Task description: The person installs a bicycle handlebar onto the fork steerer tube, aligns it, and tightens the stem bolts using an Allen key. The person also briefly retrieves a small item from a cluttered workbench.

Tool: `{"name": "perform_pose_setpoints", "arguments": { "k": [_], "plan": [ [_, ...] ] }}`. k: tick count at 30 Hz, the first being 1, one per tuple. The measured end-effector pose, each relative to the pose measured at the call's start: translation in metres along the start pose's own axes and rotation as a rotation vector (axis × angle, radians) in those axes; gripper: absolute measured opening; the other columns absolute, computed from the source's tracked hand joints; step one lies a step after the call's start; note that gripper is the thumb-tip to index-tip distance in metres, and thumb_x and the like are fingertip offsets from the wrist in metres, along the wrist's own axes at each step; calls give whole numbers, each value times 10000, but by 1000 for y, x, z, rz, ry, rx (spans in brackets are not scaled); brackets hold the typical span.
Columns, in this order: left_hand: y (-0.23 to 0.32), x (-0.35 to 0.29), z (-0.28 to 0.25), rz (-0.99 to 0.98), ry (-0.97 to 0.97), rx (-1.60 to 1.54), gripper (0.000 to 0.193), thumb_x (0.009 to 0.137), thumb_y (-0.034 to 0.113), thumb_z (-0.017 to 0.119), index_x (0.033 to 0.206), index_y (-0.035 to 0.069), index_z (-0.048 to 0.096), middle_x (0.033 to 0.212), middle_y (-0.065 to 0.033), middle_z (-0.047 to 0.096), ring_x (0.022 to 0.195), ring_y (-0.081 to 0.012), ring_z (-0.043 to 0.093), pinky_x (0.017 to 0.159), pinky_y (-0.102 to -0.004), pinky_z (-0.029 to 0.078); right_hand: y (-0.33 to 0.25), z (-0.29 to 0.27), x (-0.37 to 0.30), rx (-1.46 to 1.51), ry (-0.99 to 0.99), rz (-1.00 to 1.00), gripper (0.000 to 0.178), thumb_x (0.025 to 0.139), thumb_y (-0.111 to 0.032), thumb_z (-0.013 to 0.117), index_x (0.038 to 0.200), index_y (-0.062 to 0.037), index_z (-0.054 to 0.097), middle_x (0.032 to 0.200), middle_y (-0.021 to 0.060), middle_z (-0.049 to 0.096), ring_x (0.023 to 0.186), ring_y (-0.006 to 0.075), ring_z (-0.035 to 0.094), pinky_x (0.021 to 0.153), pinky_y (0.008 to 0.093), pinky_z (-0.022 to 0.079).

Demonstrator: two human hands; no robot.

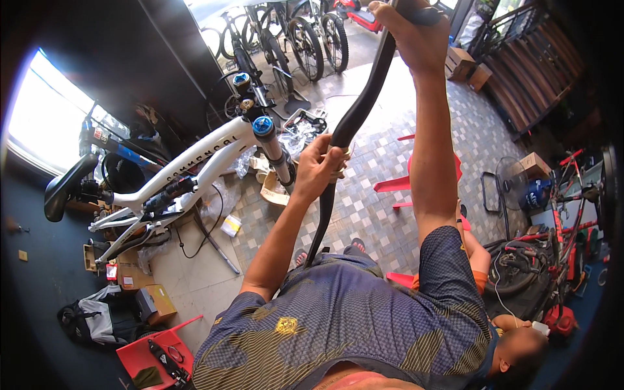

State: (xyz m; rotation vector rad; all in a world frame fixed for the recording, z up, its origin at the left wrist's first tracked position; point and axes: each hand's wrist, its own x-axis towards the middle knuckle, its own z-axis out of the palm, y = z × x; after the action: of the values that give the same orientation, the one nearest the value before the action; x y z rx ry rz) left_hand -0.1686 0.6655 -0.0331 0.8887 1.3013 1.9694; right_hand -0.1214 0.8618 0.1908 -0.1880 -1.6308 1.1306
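Observation:
A black bicycle handlebar runs at a slant in front of me, its lower end against my shirt front. My left hand is closed around the middle of the bar. Higher up and farther out, my right hand wraps the far end, its fingers partly hidden at the frame's top edge. To the left stands a white mountain bike frame with a black saddle and a suspension fork topped by blue caps. Neither hand touches that frame.
Several bicycles stand at the back. Red plastic chairs are ahead and at lower left. Cardboard boxes and a backpack lie left. Another person sits close at lower right, beside bike parts and a fan.

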Motion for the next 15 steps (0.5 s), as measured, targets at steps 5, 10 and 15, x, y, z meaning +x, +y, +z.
{"name": "perform_pose_setpoints", "arguments": {
  "k": [5,10,15],
  "plan": [
    [-8,-23,-5,83,126,-27,692,862,509,799,1196,-2,472,925,-87,646,691,-121,677,586,-251,591,-1,16,-5,76,11,-50,75,798,-68,768,852,-44,722,702,-53,633,591,28,540,527,222,412],
    [-14,-39,-1,173,220,116,511,953,455,707,1081,22,468,863,-75,652,614,-96,634,548,-242,554,-13,28,-13,131,-29,-80,67,799,-52,759,834,-41,703,699,-56,619,598,28,538,530,220,415],
    [-16,-46,1,267,240,203,387,1033,400,597,1034,37,460,877,-97,681,605,-95,621,532,-247,522,-18,31,-16,165,-53,-91,59,794,-31,743,837,-35,702,705,-53,616,592,29,532,520,218,408]
  ]
}}
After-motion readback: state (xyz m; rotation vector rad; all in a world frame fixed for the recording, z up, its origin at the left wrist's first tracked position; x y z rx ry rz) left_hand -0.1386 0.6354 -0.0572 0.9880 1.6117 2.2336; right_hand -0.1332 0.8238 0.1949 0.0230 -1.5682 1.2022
